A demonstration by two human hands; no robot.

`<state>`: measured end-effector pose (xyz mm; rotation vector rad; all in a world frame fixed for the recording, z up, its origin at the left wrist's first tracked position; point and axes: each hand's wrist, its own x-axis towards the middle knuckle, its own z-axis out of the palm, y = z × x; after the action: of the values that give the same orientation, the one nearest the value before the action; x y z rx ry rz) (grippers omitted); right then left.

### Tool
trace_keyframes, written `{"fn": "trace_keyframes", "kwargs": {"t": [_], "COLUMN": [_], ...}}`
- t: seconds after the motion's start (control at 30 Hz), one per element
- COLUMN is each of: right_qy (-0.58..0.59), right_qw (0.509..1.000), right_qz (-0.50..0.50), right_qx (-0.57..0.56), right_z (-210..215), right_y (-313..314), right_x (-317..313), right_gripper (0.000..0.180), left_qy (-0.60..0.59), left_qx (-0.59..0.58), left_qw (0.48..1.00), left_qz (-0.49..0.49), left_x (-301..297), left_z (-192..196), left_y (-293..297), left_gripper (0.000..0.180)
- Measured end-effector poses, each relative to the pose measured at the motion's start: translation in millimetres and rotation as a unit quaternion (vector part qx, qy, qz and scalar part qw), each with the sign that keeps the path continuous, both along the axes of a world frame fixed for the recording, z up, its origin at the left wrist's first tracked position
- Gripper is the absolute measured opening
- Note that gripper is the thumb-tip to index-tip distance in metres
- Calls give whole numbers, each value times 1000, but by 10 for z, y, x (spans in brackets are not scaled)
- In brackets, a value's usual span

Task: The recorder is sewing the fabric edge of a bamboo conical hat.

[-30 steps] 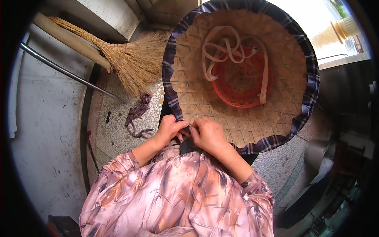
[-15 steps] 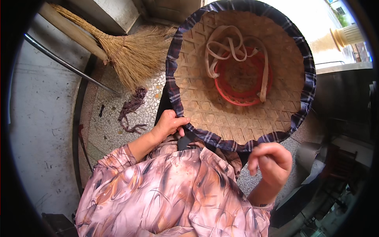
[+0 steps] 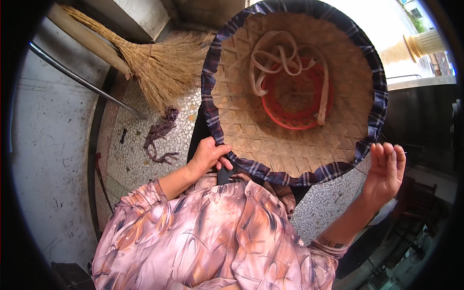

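A wide woven bamboo hat lies over my lap with its inner side up. Dark plaid cloth wraps its rim in gathered folds. Fixed inside are a red plastic head ring and a loose pale strap. My left hand pinches the hat's near-left rim, thumb on top. Off the rim at the right, my right hand is raised with its fingers pinched together. A thin, bright tip by its fingertips looks like a sewing needle.
A straw broom leans at the upper left, beside a metal bar. Dark, tangled cloth strips lie on the speckled floor. At the left stands a pale panel, and dark furniture sits at the right.
My right hand has moved right and up, away from the hat's near rim. My left hand keeps its hold on the rim, and the hat has barely shifted.
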<state>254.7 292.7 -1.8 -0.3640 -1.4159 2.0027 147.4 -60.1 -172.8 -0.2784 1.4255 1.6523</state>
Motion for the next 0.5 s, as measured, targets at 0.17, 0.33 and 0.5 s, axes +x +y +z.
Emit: {"fn": "trace_keyframes", "kwargs": {"t": [0.17,0.33,0.5], "right_qy": [-178,-285,-315], "right_qw": [903,867,843], "right_qz": [-107,238,304], "right_qx": [375,334,313], "right_z": [-310,-397,-826], "right_y": [-349,-1168,-1561], "right_x": [-308,-315,-94], "right_gripper": [16,9,10], "left_qy": [-1,-16,-129], "left_qx": [0,-3,57], "left_qw": [1000,999,990], "left_qz": [-4,-31,-13], "left_x": [-9,0,97], "left_z": [58,94,141], "left_y": [32,3,204], "left_gripper": [24,30,30]}}
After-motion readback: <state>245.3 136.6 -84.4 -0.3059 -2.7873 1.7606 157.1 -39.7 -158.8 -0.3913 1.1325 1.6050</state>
